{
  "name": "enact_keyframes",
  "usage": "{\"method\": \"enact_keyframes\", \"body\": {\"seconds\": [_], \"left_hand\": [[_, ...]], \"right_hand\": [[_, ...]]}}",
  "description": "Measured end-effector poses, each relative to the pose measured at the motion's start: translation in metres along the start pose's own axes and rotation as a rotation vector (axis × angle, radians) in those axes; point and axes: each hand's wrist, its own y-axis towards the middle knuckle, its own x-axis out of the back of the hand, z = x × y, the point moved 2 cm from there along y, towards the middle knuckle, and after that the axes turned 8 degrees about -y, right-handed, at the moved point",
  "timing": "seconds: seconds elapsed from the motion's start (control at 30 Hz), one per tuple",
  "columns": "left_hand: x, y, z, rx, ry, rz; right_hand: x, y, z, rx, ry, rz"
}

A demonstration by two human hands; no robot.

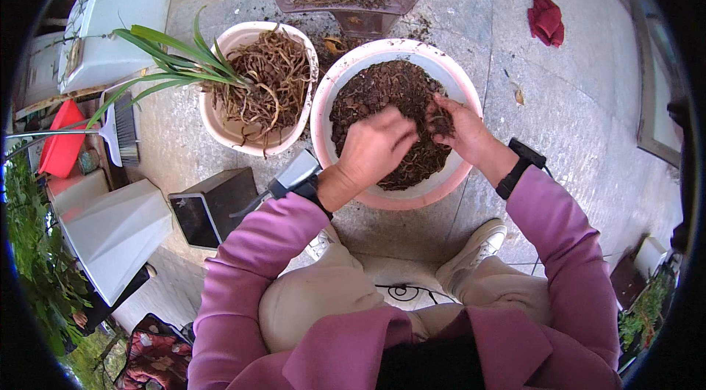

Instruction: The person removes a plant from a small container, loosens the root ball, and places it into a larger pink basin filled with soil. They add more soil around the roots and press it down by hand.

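Observation:
Before me on the floor stands a round white basin with a pinkish rim [397,203], partly filled with dark potting soil [380,84]. My right hand [460,128] is cupped at the basin's right side around a clump of soil and fine roots [441,122]. Blurred by motion, my left hand [378,144] hovers over the soil near the middle, fingers curled downward; whether it pinches anything is hidden. Left of the basin, a smaller white tub [212,128] holds a strap-leaved plant [176,62] lying on its side, its thick tangled roots [270,81] bare.
A brown hexagonal planter [364,20] with soil residue stands beyond the basin. At left are a black square pot [215,208], a broom [118,131], a red plastic container [62,136] and a white tapered planter [118,230]. A crumpled red cloth [546,19] lies at right.

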Motion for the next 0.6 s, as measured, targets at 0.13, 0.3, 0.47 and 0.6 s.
{"method": "enact_keyframes", "body": {"seconds": [0.13, 0.3, 0.47, 0.6], "left_hand": [[-0.031, -0.038, 0.012, -0.185, 0.372, 0.35], [-0.013, -0.032, 0.031, -0.11, 0.316, 0.117], [0.018, -0.016, 0.056, 0.016, 0.735, 0.205], [0.008, -0.031, 0.055, 0.11, 0.621, 0.296]], "right_hand": [[0.01, 0.0, 0.003, 0.337, -0.926, -0.157], [0.007, -0.018, -0.032, 0.432, -1.869, -0.059], [-0.015, -0.02, -0.056, 0.606, -1.94, 0.15], [-0.012, -0.018, -0.055, 0.441, -1.803, 0.051]]}}
